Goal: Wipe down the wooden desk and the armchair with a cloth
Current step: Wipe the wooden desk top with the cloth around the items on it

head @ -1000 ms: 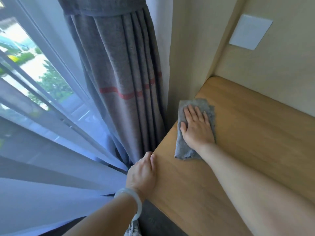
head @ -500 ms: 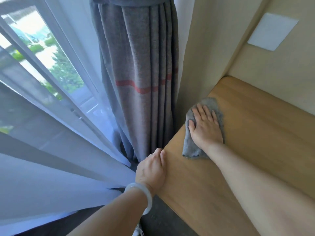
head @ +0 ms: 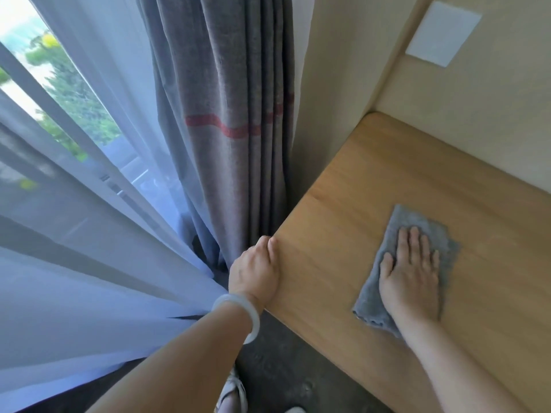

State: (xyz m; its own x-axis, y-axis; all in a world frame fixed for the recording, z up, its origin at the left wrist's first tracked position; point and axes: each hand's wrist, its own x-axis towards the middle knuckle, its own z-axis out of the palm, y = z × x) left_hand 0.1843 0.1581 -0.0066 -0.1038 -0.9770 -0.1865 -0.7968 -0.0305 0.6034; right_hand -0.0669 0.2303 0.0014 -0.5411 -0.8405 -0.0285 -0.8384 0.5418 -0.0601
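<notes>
The wooden desk [head: 372, 186] fills the right half of the head view, its top a light oak colour. A grey cloth [head: 408, 225] lies flat on it, towards the right. My right hand [head: 413, 272] presses down on the cloth with fingers flat and together, palm covering its middle. My left hand [head: 256, 272] grips the desk's left corner edge, fingers curled over it, a pale bangle on the wrist. The armchair is not in view.
A grey curtain [head: 226, 114] with a red stripe hangs just left of the desk corner. Sheer white drapes [head: 74, 234] cover the window at left. A beige wall with a white panel [head: 444, 34] backs the desk. Dark carpet [head: 277, 371] and my shoe show below.
My right hand has slid the cloth from the desk's left edge near the wall rightwards and towards me. My left hand stays on the corner edge.
</notes>
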